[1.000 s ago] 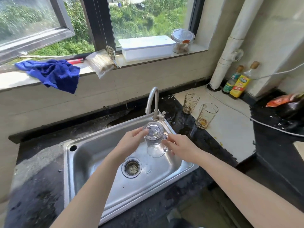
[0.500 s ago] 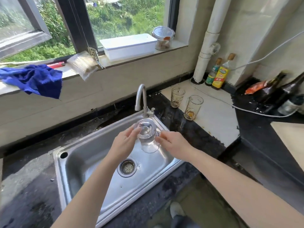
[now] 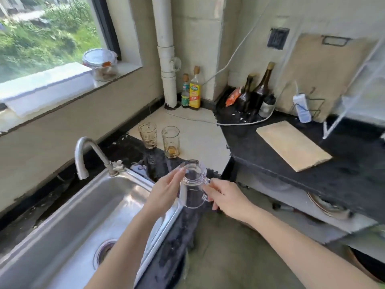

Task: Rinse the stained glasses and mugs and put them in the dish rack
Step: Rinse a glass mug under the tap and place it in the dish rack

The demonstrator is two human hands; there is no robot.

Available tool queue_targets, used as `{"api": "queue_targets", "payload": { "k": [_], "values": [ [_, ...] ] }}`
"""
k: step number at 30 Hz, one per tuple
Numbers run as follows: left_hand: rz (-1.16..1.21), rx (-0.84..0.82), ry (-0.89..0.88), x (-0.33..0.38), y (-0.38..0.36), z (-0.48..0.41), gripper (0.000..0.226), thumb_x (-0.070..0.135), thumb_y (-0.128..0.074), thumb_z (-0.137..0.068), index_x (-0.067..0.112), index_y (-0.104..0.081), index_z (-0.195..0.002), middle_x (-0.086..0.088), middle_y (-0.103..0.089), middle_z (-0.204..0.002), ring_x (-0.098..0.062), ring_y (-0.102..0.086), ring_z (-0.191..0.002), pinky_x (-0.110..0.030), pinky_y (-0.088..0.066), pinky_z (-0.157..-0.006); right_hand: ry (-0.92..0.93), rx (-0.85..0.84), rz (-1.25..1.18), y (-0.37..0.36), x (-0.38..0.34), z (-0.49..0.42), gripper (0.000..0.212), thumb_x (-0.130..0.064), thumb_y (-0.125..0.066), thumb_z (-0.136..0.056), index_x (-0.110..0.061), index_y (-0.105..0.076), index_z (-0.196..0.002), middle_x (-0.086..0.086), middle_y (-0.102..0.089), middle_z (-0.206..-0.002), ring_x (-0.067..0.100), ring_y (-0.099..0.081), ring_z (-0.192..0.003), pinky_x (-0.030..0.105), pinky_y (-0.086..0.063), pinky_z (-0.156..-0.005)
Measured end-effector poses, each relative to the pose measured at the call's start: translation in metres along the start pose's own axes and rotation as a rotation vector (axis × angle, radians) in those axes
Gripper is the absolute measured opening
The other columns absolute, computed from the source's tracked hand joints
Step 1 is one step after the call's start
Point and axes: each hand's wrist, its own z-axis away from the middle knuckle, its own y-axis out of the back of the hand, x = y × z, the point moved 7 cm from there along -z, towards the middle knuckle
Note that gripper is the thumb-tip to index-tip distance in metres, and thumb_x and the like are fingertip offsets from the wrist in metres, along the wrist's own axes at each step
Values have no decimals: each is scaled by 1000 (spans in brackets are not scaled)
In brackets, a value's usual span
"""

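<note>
You have the clear glass mug point(image 3: 192, 184) rinsed and clear of the sink point(image 3: 62, 222), above the worktop point(image 3: 166, 243) edge: your right hand point(image 3: 227, 198) grips its handle, your left hand point(image 3: 166, 189) steadies its rim. Next, carry it right toward what looks like the rack point(image 3: 354, 84). Since a second ago, you've swung right from under the tap point(image 3: 87, 155); two stained glasses point(image 3: 159, 140) wait.

No readable text from my view. Yellow oil bottle point(image 3: 195, 93) in the corner carries a green logo patch and a red band, characters too blurred to make out. Small green-labelled bottle point(image 3: 185, 93) beside it: same, illegible. Glass mug point(image 3: 193, 184) in my fingers shows faint marks near the handle, unreadable.
</note>
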Motion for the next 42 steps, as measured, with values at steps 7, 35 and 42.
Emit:
{"api": "queue_targets", "payload": {
  "k": [7, 35, 42],
  "values": [
    [-76, -343, -146, 77, -191, -28, 44, 50, -38, -98, 31, -56, -133, 18, -56, -129, 3, -44, -121, -13, -27, -95, -187, 245, -7, 143, 119, 84, 33, -36, -49, -98, -16, -52, -72, -3, -59, -69, 6, -59, -53, 16, -45, -51],
    [-252, -1155, -452, 323, -798, -31, 40, 59, -38, -95, 53, -46, -133, 29, -57, -128, 4, -48, -122, -17, -32, -97, -567, 833, 81, 543, 484, 329, 34, -34, -51, -96, -21, -48, -65, -3, -40, -74, 11, -47, -77, 14, -34, -67],
    [-191, -1116, -440, 370, -913, -64, 32, 49, -41, -98, 46, -58, -124, 28, -63, -115, 5, -53, -113, -13, -35, -90, -662, 1014, -20, 626, 558, 338, 29, -29, -56, -95, -12, -58, -71, 1, -44, -80, 13, -49, -69, 18, -37, -67]
  ]
}}
